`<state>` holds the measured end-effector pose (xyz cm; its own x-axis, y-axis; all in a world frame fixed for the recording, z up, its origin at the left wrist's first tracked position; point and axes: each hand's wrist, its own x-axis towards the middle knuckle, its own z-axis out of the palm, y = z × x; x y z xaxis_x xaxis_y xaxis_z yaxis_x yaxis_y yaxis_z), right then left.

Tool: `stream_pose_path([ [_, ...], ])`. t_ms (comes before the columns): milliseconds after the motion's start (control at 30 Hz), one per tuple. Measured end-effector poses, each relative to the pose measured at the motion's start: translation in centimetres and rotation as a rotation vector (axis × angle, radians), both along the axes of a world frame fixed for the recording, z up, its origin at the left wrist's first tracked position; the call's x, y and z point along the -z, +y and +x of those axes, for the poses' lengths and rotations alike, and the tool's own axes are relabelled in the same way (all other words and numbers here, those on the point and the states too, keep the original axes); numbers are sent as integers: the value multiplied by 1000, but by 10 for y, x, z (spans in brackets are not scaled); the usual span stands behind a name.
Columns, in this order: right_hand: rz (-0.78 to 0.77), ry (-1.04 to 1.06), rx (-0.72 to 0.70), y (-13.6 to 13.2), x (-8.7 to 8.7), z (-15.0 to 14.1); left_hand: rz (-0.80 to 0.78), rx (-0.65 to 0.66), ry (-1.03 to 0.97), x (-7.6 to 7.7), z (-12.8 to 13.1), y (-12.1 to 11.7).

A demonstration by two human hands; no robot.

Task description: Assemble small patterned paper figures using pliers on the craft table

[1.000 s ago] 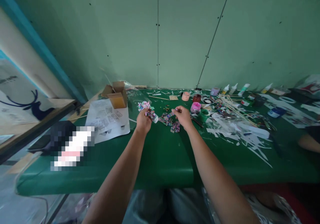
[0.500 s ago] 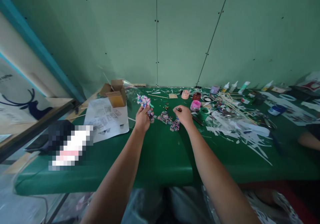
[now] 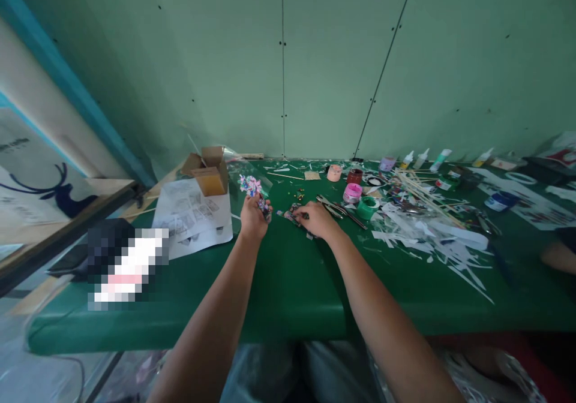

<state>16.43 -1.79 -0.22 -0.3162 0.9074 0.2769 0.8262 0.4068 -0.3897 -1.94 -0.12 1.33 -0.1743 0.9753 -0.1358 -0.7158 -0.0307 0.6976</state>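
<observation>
My left hand (image 3: 254, 220) is closed around a cluster of small pink, white, blue and green bits (image 3: 251, 184), which sticks up above the fingers. Low over the green table, my right hand (image 3: 317, 218) has its fingers bent together on a similar multicoloured piece (image 3: 293, 212). The hand covers much of that piece and others beside it. Several tiny gold-coloured bits (image 3: 300, 195) lie just behind the right fingers. Right of that hand rest pliers (image 3: 332, 206) with dark handles.
Paint jars stand to the right, among them a pink jar (image 3: 352, 193) and a green jar (image 3: 368, 207). White paper scraps (image 3: 432, 241) and thin sticks (image 3: 420, 190) spread beyond. At left are an open cardboard box (image 3: 211, 178) and printed sheets (image 3: 189, 220). Another person's arm (image 3: 558, 256) shows at far right.
My right hand has moved left and down onto the multicoloured pieces, uncovering the pliers. My left hand still holds its cluster, shifted slightly left.
</observation>
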Motion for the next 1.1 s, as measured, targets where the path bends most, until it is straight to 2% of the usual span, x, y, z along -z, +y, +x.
stream_pose_path([
  [67,-21,-53,-1,-1,1,-3,15,-3,-12,0,0,-1],
  [233,20,-112,170,-4,0,-5,31,12,41,0,2,-1],
  [400,132,-106,93,-3,1,-19,28,-40,90,2,4,1],
  [533,125,-227,132,0,3,-37,33,-58,118,3,3,2],
  [733,164,-293,44,-4,0,-51,31,-120,163,4,3,3],
  [1100,29,-316,-9,1,-9,-53,51,-120,137,3,1,2],
])
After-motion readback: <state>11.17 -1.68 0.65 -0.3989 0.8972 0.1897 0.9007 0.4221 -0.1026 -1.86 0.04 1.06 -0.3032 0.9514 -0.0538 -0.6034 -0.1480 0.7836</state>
